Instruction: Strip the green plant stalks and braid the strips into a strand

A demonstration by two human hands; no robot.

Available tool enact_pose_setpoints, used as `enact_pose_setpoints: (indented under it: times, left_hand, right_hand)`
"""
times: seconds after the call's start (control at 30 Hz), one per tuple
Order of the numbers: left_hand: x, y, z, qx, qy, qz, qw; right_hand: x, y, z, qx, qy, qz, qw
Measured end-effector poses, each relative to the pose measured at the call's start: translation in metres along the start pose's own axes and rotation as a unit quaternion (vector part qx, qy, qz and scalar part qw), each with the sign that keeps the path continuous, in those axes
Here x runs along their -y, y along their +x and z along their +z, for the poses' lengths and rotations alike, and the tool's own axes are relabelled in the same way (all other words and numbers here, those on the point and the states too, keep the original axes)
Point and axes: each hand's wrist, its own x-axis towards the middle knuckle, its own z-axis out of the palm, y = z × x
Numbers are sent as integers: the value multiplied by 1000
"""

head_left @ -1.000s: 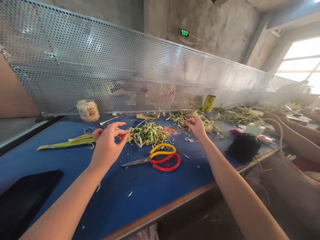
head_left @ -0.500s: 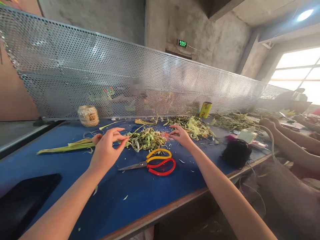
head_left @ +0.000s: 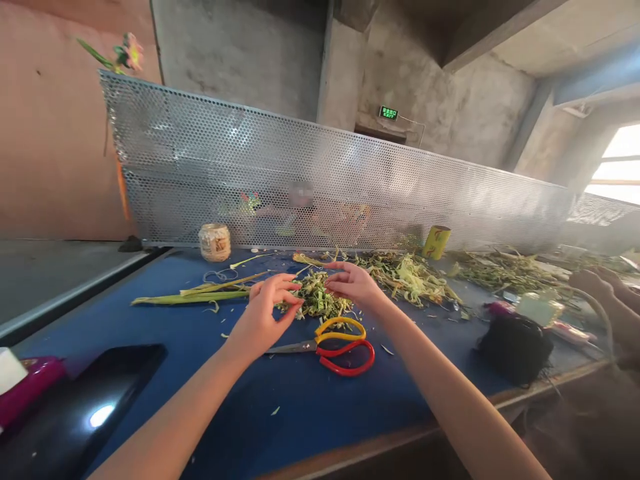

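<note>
My left hand (head_left: 263, 313) hovers over the near left edge of a small pile of green and yellow plant scraps (head_left: 320, 300) on the blue table (head_left: 210, 373), its thumb and fingers pinched together; what they pinch is too small to name. My right hand (head_left: 353, 283) reaches onto the pile's right side with fingers curled toward the left hand. Scissors (head_left: 330, 343) with one yellow and one red handle lie just in front of the pile, blades pointing left. Long green stalks (head_left: 200, 293) lie to the left of my left hand.
A perforated metal screen (head_left: 350, 187) runs along the table's back. A jar (head_left: 215, 241) and a yellow can (head_left: 436, 242) stand against it. More plant scraps (head_left: 410, 273) spread to the right. A black tablet (head_left: 85, 413) lies at the near left, a black bundle (head_left: 515, 347) at the right, another person's hands (head_left: 600, 287) beyond.
My right hand has drawn back from the far pile to the near pile, next to my left hand. The view has swung left, showing the screen's left end and a pink object.
</note>
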Motion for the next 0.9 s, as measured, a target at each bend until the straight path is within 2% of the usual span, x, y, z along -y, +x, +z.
enact_pose_setpoints:
  times: [0.1, 0.2, 0.47, 0.9]
  left_hand:
    - [1, -2, -1, -3, -22, 8, 1000]
    - [0, -4, -3, 3, -33, 13, 999]
    - [-7, -3, -1, 56, 16, 110, 992]
    - [-9, -2, -4, 56, -20, 58, 997]
  right_hand:
    - [-2, 2, 24, 35, 5, -11, 999]
    - [-7, -1, 34, 49, -6, -18, 999]
    - [-11, -13, 28, 57, -16, -1, 998]
    - [-8, -17, 22, 86, -18, -16, 996]
